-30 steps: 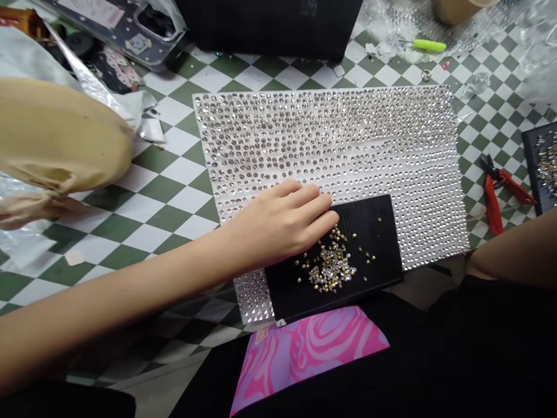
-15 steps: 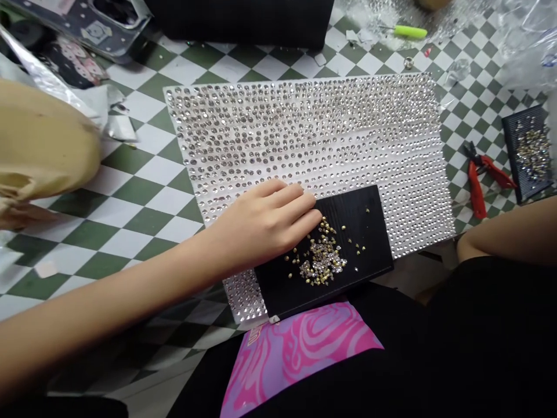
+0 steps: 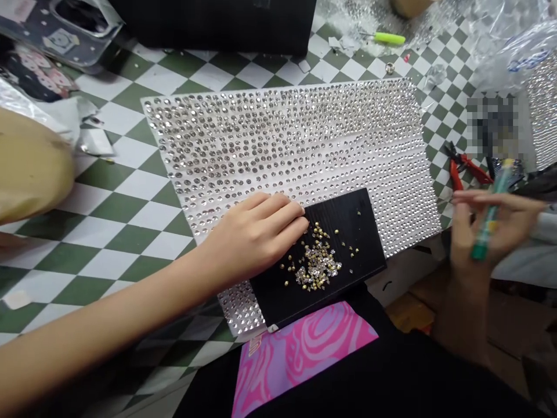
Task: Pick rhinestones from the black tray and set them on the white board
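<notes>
My left hand (image 3: 261, 232) lies over the upper left edge of a black tray (image 3: 348, 226), fingers bent and pressed together, gripping it; the thumb is hidden. Small gold and silver pointed rhinestones (image 3: 319, 264) sit heaped and scattered on the tray. Beneath it, a white sheet (image 3: 282, 133) carries rows of shiny round rhinestones. Off to the right, my right hand (image 3: 487, 226), somewhat blurred, is raised beyond the sheet's edge. It holds a green pen-like stick (image 3: 487, 226) with a yellow upper end, tilted between thumb and fingers.
Red-handled pliers (image 3: 461, 168) lie right of the sheet. A neon-green-handled tool (image 3: 389, 38) is at the back, near clear plastic wrap. A black box-like object (image 3: 217, 23) stands behind the sheet. At left is a rounded yellowish bundle (image 3: 32, 162). Pink-purple swirled packaging (image 3: 308, 360) sits below the tray.
My right hand has come into view at the right with the green stick; before, only part of that arm showed. The whole view has shifted slightly. My left hand stays on the tray.
</notes>
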`<act>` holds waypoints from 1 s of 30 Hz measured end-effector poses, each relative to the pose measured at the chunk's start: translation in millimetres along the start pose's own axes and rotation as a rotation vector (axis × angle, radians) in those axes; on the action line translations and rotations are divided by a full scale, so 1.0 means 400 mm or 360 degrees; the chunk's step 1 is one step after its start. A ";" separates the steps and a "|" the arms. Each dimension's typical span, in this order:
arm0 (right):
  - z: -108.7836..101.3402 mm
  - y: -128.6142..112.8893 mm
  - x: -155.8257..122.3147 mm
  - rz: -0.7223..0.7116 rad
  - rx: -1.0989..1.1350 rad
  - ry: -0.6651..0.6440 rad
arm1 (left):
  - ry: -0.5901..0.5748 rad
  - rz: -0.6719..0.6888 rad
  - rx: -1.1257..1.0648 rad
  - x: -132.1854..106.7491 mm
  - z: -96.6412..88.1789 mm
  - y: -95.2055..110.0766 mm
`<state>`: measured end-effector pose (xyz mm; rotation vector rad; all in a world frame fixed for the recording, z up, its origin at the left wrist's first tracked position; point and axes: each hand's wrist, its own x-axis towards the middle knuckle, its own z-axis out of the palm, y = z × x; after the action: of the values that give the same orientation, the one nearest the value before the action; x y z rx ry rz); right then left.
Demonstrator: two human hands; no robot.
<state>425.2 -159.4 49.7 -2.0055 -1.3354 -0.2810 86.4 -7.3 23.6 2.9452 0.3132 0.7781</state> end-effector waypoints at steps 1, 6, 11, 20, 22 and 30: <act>0.004 0.011 -0.040 0.0006 -0.0007 -0.0011 | 0.0001 -0.0002 0.0001 0.000 0.000 0.000; -0.008 0.058 -0.141 0.0053 -0.0136 -0.0032 | -0.0009 -0.0026 0.0011 -0.001 0.000 0.002; -0.018 0.076 -0.145 -0.0065 -0.0406 -0.0059 | -0.0007 -0.0027 0.0007 -0.005 0.005 0.003; -0.036 0.105 -0.116 -0.0507 -0.0738 -0.0215 | -0.0004 -0.0047 0.0004 -0.007 0.003 0.004; -0.040 0.102 -0.104 -0.0520 -0.0732 -0.0277 | -0.0007 -0.0052 -0.0001 -0.007 0.006 0.005; -0.042 0.087 -0.078 -0.0347 -0.0668 -0.0412 | -0.0029 -0.0065 -0.0005 -0.010 0.005 0.003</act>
<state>445.0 -200.7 30.4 -2.2986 -1.7819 -0.4445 84.1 -9.5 19.9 2.9310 0.3693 0.7454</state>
